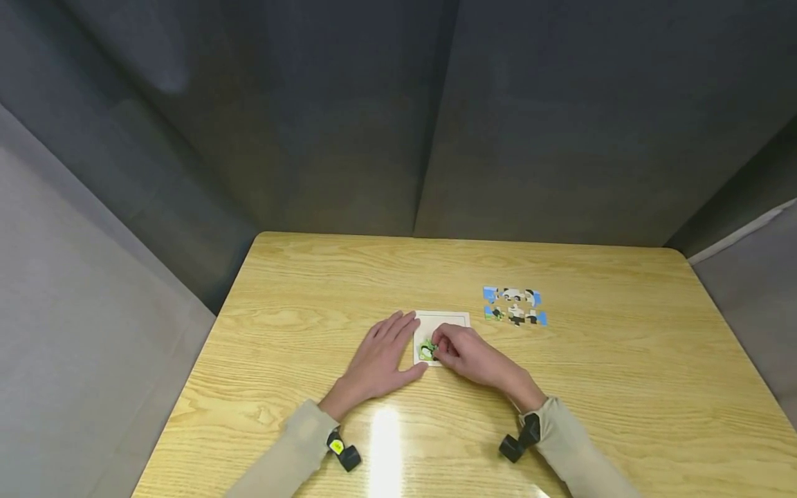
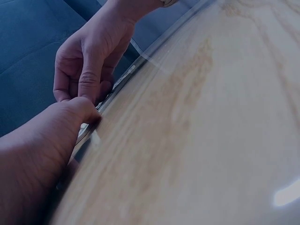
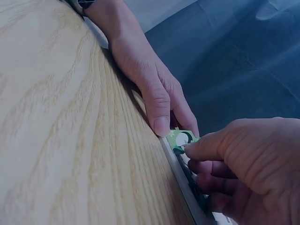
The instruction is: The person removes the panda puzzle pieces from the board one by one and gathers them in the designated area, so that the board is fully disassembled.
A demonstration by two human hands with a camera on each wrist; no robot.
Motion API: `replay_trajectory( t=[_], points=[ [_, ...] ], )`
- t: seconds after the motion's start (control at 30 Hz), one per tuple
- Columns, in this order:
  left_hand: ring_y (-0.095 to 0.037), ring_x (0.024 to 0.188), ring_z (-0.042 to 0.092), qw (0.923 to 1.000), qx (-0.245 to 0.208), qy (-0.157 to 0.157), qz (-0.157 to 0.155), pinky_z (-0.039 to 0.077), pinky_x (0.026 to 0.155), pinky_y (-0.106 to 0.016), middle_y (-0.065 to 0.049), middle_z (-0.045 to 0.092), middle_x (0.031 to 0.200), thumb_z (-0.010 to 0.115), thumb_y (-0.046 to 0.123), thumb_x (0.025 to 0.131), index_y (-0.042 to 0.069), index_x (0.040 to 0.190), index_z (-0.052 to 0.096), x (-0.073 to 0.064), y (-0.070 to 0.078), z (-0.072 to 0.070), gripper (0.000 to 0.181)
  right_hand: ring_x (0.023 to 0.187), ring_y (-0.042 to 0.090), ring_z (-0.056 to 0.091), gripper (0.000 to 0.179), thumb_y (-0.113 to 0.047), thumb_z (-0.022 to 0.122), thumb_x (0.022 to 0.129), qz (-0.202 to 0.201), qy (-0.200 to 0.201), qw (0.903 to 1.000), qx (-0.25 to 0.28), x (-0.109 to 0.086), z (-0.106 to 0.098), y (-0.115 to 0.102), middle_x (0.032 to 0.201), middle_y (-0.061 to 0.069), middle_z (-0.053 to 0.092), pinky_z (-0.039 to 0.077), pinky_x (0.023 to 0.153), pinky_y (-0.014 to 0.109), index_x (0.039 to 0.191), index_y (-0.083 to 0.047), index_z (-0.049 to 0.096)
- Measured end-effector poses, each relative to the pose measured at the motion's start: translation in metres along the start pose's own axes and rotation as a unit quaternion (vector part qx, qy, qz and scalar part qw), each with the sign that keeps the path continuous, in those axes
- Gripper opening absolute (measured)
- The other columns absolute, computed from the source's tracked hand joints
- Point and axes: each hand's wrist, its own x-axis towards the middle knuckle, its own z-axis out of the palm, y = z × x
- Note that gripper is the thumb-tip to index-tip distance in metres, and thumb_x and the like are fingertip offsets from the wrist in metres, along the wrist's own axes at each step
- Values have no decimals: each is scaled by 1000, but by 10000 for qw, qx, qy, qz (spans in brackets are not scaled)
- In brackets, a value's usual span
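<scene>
Head view first: we've got a wooden table (image 1: 311,290) with a small white puzzle tray (image 1: 450,321) sitting roughly in the middle of it, and that tray is our landmark for everything else. Our left hand (image 1: 381,356) lies flat on the table, pressed right up against the tray's left edge, fingers straight and relaxed, thumb along the tray's near corner, not gripping anything. Our right hand (image 1: 470,354) comes in over the tray's near right part with the fingers curled, pinching a green puzzle piece (image 1: 427,349) that sits at the tray's near left corner, right beside the left thumb. Right wrist view shows it best: the green piece (image 3: 182,138) has some white and dark print on it and is caught between thumb and fingertips (image 3: 197,149), just at the tray's rim, with the left thumb touching the rim next to it. Whether the piece is lying flat in the tray or lifted a bit, we can't tell. Off to the right of the tray and slightly farther back, well apart from both hands, there's a cluster of loose puzzle pieces (image 1: 515,306) in blue, white and black.
</scene>
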Motion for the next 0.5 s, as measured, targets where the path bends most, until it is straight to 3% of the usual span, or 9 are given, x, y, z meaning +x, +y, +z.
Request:
replay_trajectory(
  t=[0.5],
  points=[
    [-27,159,21,10000,-42,-10,0,23,126,-50,-3,25,172,43,69,100,16,165,29,0,0,0,85,68,3,49,7,-3,66,99,-119,302,9980,-534,0,4,3,80,-6,57,48,62,22,106,-3,67]
  ],
)
